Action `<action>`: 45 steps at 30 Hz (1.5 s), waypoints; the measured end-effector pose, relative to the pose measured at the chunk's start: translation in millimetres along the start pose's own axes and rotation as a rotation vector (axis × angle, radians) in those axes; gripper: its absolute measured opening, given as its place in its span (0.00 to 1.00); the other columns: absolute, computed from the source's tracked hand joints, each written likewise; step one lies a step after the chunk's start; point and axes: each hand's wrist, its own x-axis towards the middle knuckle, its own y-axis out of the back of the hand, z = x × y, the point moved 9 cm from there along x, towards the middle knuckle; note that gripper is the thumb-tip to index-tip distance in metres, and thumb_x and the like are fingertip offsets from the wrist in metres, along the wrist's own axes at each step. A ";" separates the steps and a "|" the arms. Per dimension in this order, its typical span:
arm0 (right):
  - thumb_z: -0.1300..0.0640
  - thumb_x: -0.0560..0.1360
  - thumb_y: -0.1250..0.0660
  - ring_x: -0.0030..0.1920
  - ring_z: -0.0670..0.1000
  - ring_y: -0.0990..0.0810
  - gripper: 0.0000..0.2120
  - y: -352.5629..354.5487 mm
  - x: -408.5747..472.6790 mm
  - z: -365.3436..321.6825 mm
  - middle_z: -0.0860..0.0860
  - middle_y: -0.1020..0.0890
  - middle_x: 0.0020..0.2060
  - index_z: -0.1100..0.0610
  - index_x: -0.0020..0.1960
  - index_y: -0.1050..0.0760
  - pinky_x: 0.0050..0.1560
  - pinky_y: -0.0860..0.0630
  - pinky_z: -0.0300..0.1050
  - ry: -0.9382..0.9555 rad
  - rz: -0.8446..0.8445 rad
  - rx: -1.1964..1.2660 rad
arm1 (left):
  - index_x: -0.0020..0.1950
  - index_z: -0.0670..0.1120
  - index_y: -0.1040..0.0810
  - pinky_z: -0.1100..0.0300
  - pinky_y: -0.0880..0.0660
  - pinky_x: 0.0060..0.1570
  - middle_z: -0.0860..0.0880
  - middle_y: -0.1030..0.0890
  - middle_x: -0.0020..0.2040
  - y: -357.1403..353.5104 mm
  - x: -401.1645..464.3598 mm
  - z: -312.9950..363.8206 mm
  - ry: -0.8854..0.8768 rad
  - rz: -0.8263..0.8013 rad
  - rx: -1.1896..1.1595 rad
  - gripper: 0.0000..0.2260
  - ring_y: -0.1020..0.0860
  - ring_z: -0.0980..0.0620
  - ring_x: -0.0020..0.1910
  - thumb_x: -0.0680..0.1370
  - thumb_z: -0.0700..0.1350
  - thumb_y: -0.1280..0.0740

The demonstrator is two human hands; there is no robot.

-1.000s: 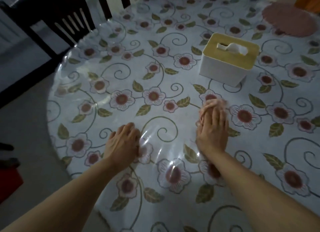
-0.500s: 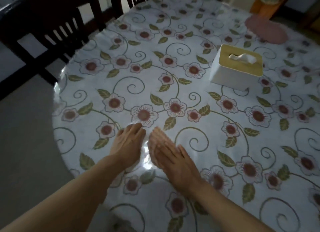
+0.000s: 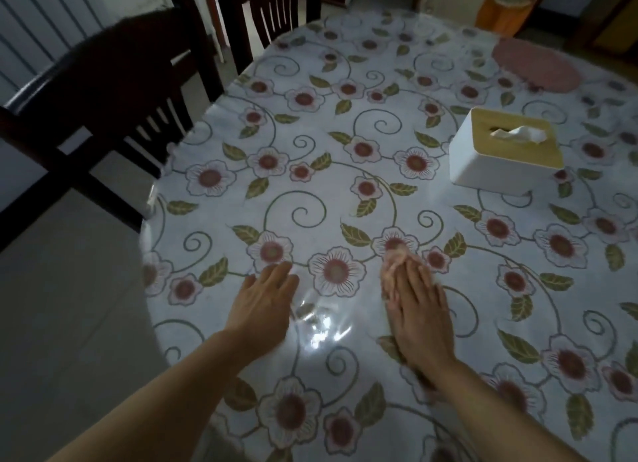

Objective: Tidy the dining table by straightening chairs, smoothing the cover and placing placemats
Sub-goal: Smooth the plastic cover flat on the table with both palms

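Both hands lie flat, palms down and fingers stretched out, on the clear plastic cover that overlies the flowered cloth on the table. The left hand rests near the table's near-left edge, its fingers together and pointing away from the person, gripping nothing. The right hand lies a short way to its right, apart from it, also spread open and holding nothing; its fingertips are blurred and reach the rim of a printed flower. Between the two hands the plastic shows a patch of bright wrinkled glare, where the film is rippled rather than flat. Farther back on the right stands a white tissue box with a tan lid and a tissue poking from its slot, well apart from both hands. Beyond it, near the far right edge of the table, lies a round pink placemat, flat on the cover. On the left side two dark wooden chairs stand at the table: the nearer chair sits angled with its slatted back close to the table's edge, and the farther chair has its back just beside the far-left rim. A wooden stand sits on the floor beyond the table's far end.
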 end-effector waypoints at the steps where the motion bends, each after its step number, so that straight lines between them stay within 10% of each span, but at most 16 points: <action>1: 0.46 0.78 0.59 0.76 0.55 0.51 0.30 4.0 23.1 6.4 0.55 0.48 0.77 0.58 0.77 0.52 0.75 0.53 0.53 -0.055 0.023 -0.026 | 0.67 0.49 0.36 0.52 0.36 0.64 0.49 0.39 0.73 4.3 7.6 -12.4 0.029 0.007 0.003 0.23 0.38 0.47 0.69 0.72 0.41 0.36; 7: 0.50 0.80 0.47 0.75 0.61 0.49 0.26 8.7 126.0 -17.1 0.59 0.45 0.76 0.59 0.75 0.46 0.73 0.48 0.60 -0.243 0.103 0.035 | 0.66 0.48 0.31 0.50 0.34 0.60 0.48 0.32 0.69 23.9 39.2 -69.3 0.125 0.041 -0.013 0.23 0.32 0.46 0.66 0.71 0.41 0.34; 16: 0.59 0.79 0.49 0.76 0.51 0.47 0.27 -10.0 65.8 -184.0 0.48 0.44 0.76 0.50 0.76 0.49 0.75 0.50 0.50 0.526 0.017 0.267 | 0.66 0.46 0.32 0.52 0.38 0.64 0.46 0.37 0.73 38.9 79.4 -100.4 0.078 -0.017 0.022 0.21 0.37 0.47 0.70 0.74 0.43 0.37; 25: 0.53 0.79 0.45 0.74 0.64 0.48 0.28 16.5 194.7 -34.3 0.62 0.44 0.74 0.64 0.74 0.48 0.72 0.46 0.60 -0.549 0.134 0.019 | 0.69 0.46 0.35 0.53 0.37 0.65 0.46 0.37 0.73 59.3 160.3 -135.1 -0.148 0.016 0.018 0.24 0.37 0.47 0.70 0.74 0.43 0.37; 34: 0.55 0.77 0.47 0.75 0.55 0.44 0.27 -20.5 188.0 -226.3 0.52 0.40 0.75 0.53 0.75 0.45 0.70 0.47 0.55 0.034 0.087 0.068 | 0.74 0.47 0.42 0.54 0.42 0.69 0.49 0.40 0.75 62.4 179.1 -156.3 -0.329 -0.053 -0.062 0.32 0.42 0.50 0.73 0.73 0.49 0.32; 41: 0.50 0.77 0.51 0.72 0.63 0.40 0.28 -2.0 106.6 -93.1 0.62 0.37 0.72 0.63 0.73 0.43 0.68 0.40 0.62 -0.874 0.212 0.023 | 0.71 0.44 0.36 0.52 0.39 0.68 0.46 0.40 0.75 67.9 166.2 -177.4 -0.370 -0.042 -0.048 0.25 0.41 0.48 0.73 0.75 0.42 0.36; 45: 0.55 0.77 0.45 0.71 0.63 0.37 0.25 -19.2 130.6 -213.6 0.62 0.34 0.71 0.61 0.73 0.39 0.68 0.36 0.60 -0.476 0.211 -0.009 | 0.71 0.45 0.36 0.52 0.40 0.67 0.45 0.42 0.76 63.7 146.7 -185.8 -0.340 -0.060 0.022 0.22 0.42 0.47 0.73 0.76 0.41 0.39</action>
